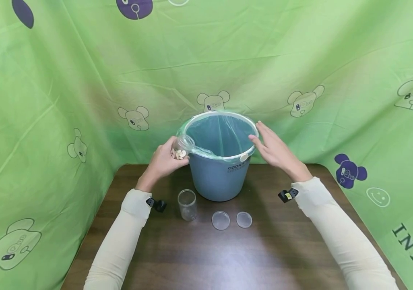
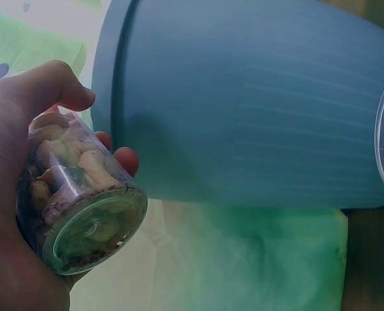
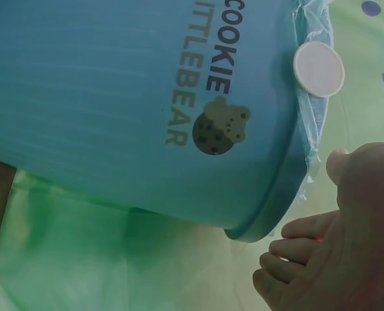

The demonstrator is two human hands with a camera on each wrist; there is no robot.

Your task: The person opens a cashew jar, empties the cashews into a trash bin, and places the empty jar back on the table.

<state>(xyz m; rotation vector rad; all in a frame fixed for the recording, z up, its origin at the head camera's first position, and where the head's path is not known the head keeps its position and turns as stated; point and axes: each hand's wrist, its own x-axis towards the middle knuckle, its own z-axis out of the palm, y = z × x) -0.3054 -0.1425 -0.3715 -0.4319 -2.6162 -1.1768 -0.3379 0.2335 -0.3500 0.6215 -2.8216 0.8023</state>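
Note:
My left hand grips a clear plastic jar with pale, nut-like pieces in it. The jar is tilted, its mouth at the left rim of a blue trash bin. A thin greenish bag lines the bin and folds over its white rim. My right hand is by the bin's right rim, fingers straight and thumb apart, holding nothing. In the right wrist view the bin's wall shows a bear print and a round white tab.
A second clear jar stands upright on the brown wooden table, left of the bin's base. Two round clear lids lie flat in front of the bin. Green printed cloth hangs behind and at both sides.

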